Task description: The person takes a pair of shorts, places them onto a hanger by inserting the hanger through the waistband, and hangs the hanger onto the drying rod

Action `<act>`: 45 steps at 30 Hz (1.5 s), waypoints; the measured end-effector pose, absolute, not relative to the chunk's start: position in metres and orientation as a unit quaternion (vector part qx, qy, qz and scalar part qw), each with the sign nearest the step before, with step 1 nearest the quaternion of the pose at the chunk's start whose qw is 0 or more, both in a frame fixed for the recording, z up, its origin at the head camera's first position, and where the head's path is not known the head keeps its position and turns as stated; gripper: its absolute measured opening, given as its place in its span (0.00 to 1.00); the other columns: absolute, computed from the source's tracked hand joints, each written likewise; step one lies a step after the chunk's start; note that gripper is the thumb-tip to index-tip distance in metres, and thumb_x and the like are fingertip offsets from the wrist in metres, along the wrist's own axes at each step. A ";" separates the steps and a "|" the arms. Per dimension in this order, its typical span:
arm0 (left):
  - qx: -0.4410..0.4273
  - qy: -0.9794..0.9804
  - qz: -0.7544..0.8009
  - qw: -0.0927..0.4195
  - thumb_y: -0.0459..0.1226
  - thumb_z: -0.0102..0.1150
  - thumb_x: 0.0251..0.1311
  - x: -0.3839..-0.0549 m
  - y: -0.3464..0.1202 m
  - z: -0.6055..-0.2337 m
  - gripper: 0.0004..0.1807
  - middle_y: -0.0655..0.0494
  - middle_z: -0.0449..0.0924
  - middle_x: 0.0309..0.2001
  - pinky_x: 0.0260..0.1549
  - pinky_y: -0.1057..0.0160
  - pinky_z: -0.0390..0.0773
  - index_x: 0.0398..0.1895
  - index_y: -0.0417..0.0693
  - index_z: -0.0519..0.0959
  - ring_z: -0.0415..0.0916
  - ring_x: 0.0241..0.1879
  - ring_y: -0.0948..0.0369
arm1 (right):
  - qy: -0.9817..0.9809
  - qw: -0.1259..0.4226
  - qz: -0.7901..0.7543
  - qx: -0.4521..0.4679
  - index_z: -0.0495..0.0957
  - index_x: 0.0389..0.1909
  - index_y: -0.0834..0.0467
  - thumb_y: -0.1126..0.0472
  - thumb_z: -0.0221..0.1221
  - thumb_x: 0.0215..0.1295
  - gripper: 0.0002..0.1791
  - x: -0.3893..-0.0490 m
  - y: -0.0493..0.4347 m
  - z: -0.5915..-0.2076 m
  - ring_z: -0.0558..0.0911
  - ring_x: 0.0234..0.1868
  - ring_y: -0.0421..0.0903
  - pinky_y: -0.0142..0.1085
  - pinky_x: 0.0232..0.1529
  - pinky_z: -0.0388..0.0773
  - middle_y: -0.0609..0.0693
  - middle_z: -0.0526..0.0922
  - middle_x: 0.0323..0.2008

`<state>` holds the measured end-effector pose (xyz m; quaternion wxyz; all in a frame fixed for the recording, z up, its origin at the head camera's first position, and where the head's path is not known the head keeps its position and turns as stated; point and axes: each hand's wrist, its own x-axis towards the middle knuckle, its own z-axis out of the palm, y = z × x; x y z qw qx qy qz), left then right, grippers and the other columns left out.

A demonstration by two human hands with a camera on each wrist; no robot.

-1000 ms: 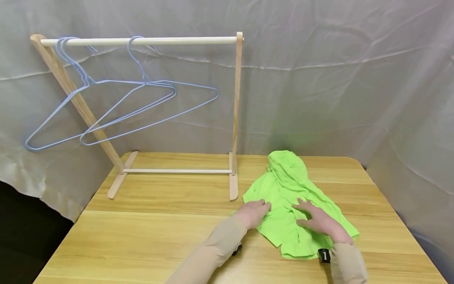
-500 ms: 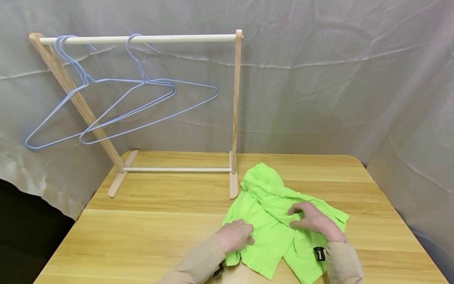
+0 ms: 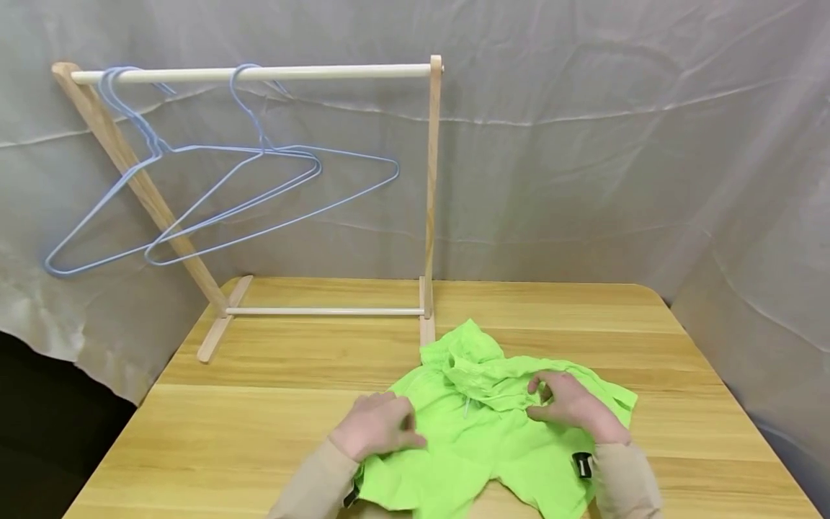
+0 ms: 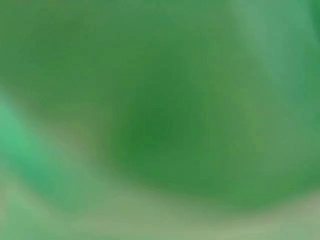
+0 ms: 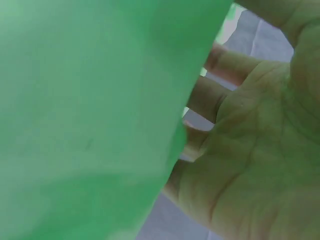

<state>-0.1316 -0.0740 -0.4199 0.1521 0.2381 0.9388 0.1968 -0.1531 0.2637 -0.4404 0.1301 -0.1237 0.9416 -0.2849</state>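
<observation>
A bright neon-green garment (image 3: 454,432) lies rumpled across the front right of the table, bunched at its far end like a hood. A thin pale cord (image 3: 466,408) shows near its middle, and its near edge has a notch between two flaps. My left hand (image 3: 379,427) grips the garment's left side with curled fingers and thumb. On the right, my right hand (image 3: 565,401) pinches the cloth, fingers and thumb bent toward each other. Green cloth (image 5: 95,120) covers the fingertips in the right wrist view. Blurred green cloth (image 4: 165,120) fills the left wrist view.
A wooden rack (image 3: 431,187) with a white top rail (image 3: 337,73) stands at the back left. Several blue wire hangers (image 3: 279,216) hang from it. The garment's far end overlaps the rack's right foot (image 3: 426,330). Grey cloth (image 3: 570,173) hangs behind the table (image 3: 259,425).
The garment has come toward me and left, spreading wider, and its far end has bunched up. My left hand has moved left and nearer with it. The right hand has shifted only slightly.
</observation>
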 end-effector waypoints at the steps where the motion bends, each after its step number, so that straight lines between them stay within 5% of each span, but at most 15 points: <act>1: 0.233 0.936 0.227 0.132 0.49 0.69 0.58 -0.136 -0.074 -0.419 0.13 0.62 0.81 0.24 0.26 0.68 0.73 0.32 0.50 0.83 0.71 0.22 0.69 | 0.945 0.127 -0.277 -0.121 0.73 0.51 0.60 0.58 0.72 0.53 0.27 -0.152 0.261 -0.440 0.80 0.43 0.52 0.43 0.39 0.79 0.55 0.81 0.40; 5: 0.208 0.930 0.296 0.062 0.46 0.62 0.66 -0.157 -0.072 -0.420 0.23 0.46 0.85 0.46 0.43 0.55 0.85 0.58 0.43 0.77 0.83 0.40 0.55 | 0.952 0.120 -0.259 -0.111 0.60 0.67 0.62 0.55 0.72 0.53 0.44 -0.149 0.251 -0.436 0.76 0.56 0.69 0.61 0.54 0.76 0.68 0.78 0.55; 8: 0.194 0.929 0.307 0.075 0.48 0.60 0.67 -0.166 -0.071 -0.426 0.32 0.37 0.74 0.65 0.60 0.32 0.73 0.71 0.46 0.67 0.76 0.61 0.41 | 0.957 0.085 -0.252 -0.111 0.60 0.67 0.61 0.56 0.70 0.56 0.41 -0.145 0.242 -0.432 0.72 0.60 0.72 0.66 0.57 0.73 0.70 0.72 0.61; 10: 0.196 0.926 0.310 0.091 0.46 0.60 0.68 -0.168 -0.071 -0.433 0.33 0.37 0.69 0.70 0.62 0.29 0.69 0.73 0.48 0.66 0.72 0.66 0.39 | 0.961 0.045 -0.250 -0.111 0.63 0.65 0.60 0.58 0.70 0.56 0.38 -0.143 0.234 -0.429 0.72 0.59 0.68 0.64 0.56 0.74 0.68 0.73 0.59; 13: 0.212 0.914 0.334 0.087 0.38 0.60 0.68 -0.170 -0.072 -0.443 0.27 0.39 0.75 0.66 0.47 0.43 0.84 0.69 0.47 0.70 0.83 0.44 0.48 | 0.961 -0.028 -0.244 -0.131 0.68 0.63 0.59 0.59 0.73 0.51 0.38 -0.141 0.216 -0.427 0.72 0.59 0.65 0.62 0.56 0.74 0.64 0.72 0.58; 17: 0.237 0.900 0.359 0.068 0.26 0.55 0.64 -0.173 -0.069 -0.450 0.23 0.41 0.81 0.59 0.21 0.67 0.74 0.62 0.44 0.75 0.63 0.16 0.67 | 0.958 -0.073 -0.215 -0.176 0.68 0.67 0.58 0.51 0.76 0.50 0.44 -0.140 0.188 -0.429 0.72 0.61 0.64 0.62 0.60 0.73 0.62 0.74 0.59; 20: 0.242 0.893 0.373 0.064 0.21 0.50 0.61 -0.175 -0.065 -0.451 0.23 0.42 0.82 0.59 0.20 0.73 0.69 0.58 0.43 0.78 0.57 0.14 0.72 | 0.958 -0.112 -0.181 -0.191 0.75 0.61 0.60 0.50 0.74 0.53 0.36 -0.140 0.175 -0.434 0.77 0.55 0.61 0.57 0.58 0.75 0.60 0.80 0.52; 24: 0.204 0.889 0.409 0.042 0.20 0.46 0.60 -0.176 -0.064 -0.448 0.22 0.43 0.85 0.53 0.14 0.75 0.64 0.53 0.42 0.82 0.56 0.13 0.71 | 0.954 -0.179 -0.181 -0.162 0.83 0.42 0.64 0.61 0.71 0.58 0.15 -0.143 0.174 -0.437 0.81 0.45 0.59 0.53 0.51 0.79 0.58 0.85 0.40; 27: 0.150 0.882 0.446 -0.020 0.19 0.46 0.59 -0.178 -0.069 -0.440 0.21 0.42 0.87 0.46 0.11 0.76 0.59 0.47 0.41 0.84 0.55 0.12 0.70 | 0.935 -0.229 -0.237 -0.132 0.82 0.37 0.65 0.69 0.66 0.59 0.06 -0.147 0.183 -0.434 0.83 0.38 0.55 0.48 0.39 0.82 0.58 0.85 0.37; 30: 0.116 0.869 0.463 -0.130 0.19 0.48 0.57 -0.180 -0.078 -0.432 0.19 0.42 0.89 0.43 0.08 0.75 0.56 0.41 0.41 0.87 0.53 0.09 0.72 | 0.898 -0.294 -0.305 -0.119 0.81 0.42 0.68 0.76 0.62 0.60 0.09 -0.151 0.196 -0.429 0.84 0.34 0.57 0.48 0.33 0.82 0.61 0.85 0.36; 33: 0.105 0.845 0.453 -0.264 0.20 0.52 0.55 -0.182 -0.089 -0.423 0.18 0.43 0.89 0.43 0.10 0.76 0.58 0.40 0.41 0.88 0.65 0.11 0.67 | 0.853 -0.377 -0.344 -0.112 0.81 0.42 0.71 0.81 0.59 0.59 0.11 -0.155 0.208 -0.425 0.84 0.37 0.57 0.38 0.41 0.83 0.64 0.85 0.35; 36: 0.107 0.800 0.452 -0.380 0.19 0.56 0.54 -0.184 -0.097 -0.413 0.17 0.42 0.89 0.44 0.27 0.81 0.72 0.42 0.39 0.87 0.83 0.27 0.54 | 0.808 -0.442 -0.377 -0.099 0.79 0.39 0.75 0.84 0.56 0.56 0.11 -0.157 0.215 -0.420 0.82 0.41 0.41 0.21 0.49 0.74 0.66 0.82 0.34; 38: 0.117 0.764 0.471 -0.426 0.18 0.59 0.54 -0.183 -0.101 -0.406 0.15 0.38 0.88 0.44 0.44 0.79 0.77 0.42 0.36 0.86 0.86 0.41 0.48 | 0.781 -0.470 -0.401 -0.096 0.77 0.40 0.76 0.87 0.53 0.53 0.14 -0.157 0.218 -0.417 0.76 0.46 0.30 0.17 0.54 0.69 0.69 0.80 0.36; 40: 0.126 0.729 0.497 -0.454 0.18 0.60 0.53 -0.181 -0.103 -0.399 0.14 0.36 0.87 0.43 0.56 0.74 0.77 0.42 0.33 0.86 0.86 0.46 0.52 | 0.763 -0.484 -0.417 -0.095 0.77 0.40 0.77 0.90 0.51 0.49 0.17 -0.157 0.219 -0.414 0.72 0.49 0.23 0.18 0.57 0.69 0.71 0.79 0.37; 45: 0.127 0.673 0.528 -0.503 0.16 0.59 0.51 -0.178 -0.106 -0.390 0.11 0.33 0.86 0.36 0.52 0.73 0.80 0.35 0.30 0.86 0.84 0.44 0.70 | 0.765 -0.477 -0.418 -0.115 0.74 0.38 0.77 0.92 0.48 0.42 0.20 -0.158 0.220 -0.414 0.73 0.48 0.24 0.18 0.56 0.70 0.69 0.79 0.36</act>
